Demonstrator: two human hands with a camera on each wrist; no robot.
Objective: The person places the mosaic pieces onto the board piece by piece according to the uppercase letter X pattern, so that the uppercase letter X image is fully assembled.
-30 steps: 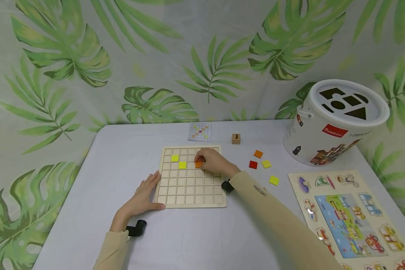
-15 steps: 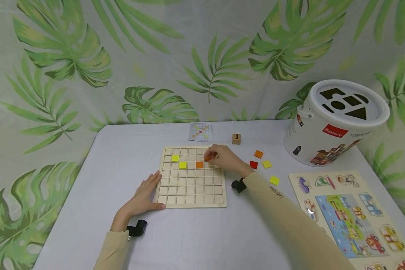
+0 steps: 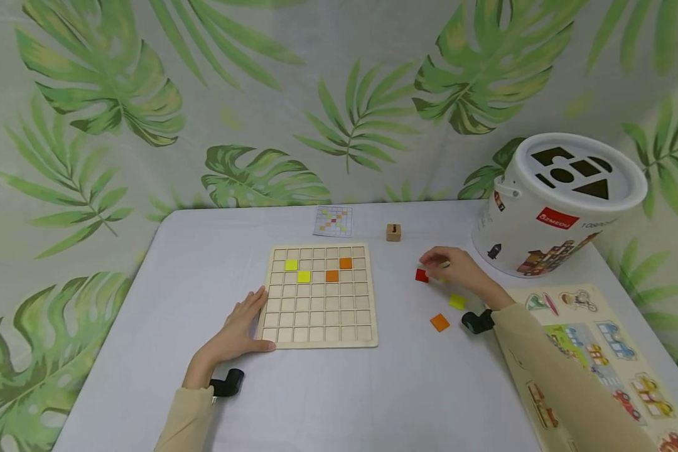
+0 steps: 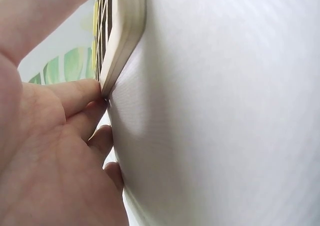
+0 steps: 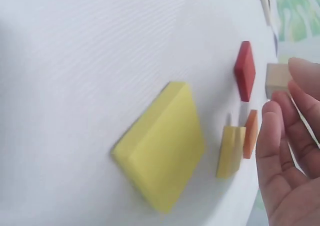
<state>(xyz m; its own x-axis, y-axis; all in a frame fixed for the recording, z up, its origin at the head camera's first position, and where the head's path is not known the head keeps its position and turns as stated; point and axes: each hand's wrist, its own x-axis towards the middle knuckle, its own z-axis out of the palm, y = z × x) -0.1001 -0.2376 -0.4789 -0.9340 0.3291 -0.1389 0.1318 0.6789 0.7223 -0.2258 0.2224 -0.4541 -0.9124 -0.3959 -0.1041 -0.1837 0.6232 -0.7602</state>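
My left hand [image 3: 240, 326] rests at the left edge of a wooden grid board [image 3: 319, 319], thumb by its front corner. In the left wrist view its fingers touch the board's rim. Two yellow tiles [image 3: 291, 265] and two orange tiles [image 3: 346, 263] lie in the board's cells. To the right, my right hand [image 3: 454, 269] hovers over loose tiles, fingers loosely bent, with nothing seen between them. Around it lie a red tile [image 3: 422, 275], a yellow tile [image 3: 457, 302] and an orange tile [image 3: 439, 322]. The right wrist view shows another yellow tile [image 5: 231, 151] and another orange tile [image 5: 251, 134], mostly hidden in the head view.
Behind the board lies a printed pattern card [image 3: 333, 221]. A small wooden cube [image 3: 393, 233] stands right of it. At the back right is a white bucket [image 3: 554, 213] with shape holes in its lid. A picture puzzle board [image 3: 644, 351] lies under the right forearm.
The right hand has placed two orange tiles in board cells, let go, and moved right to the loose tiles. The front orange tile has come out from under the arm. My left hand stays still.
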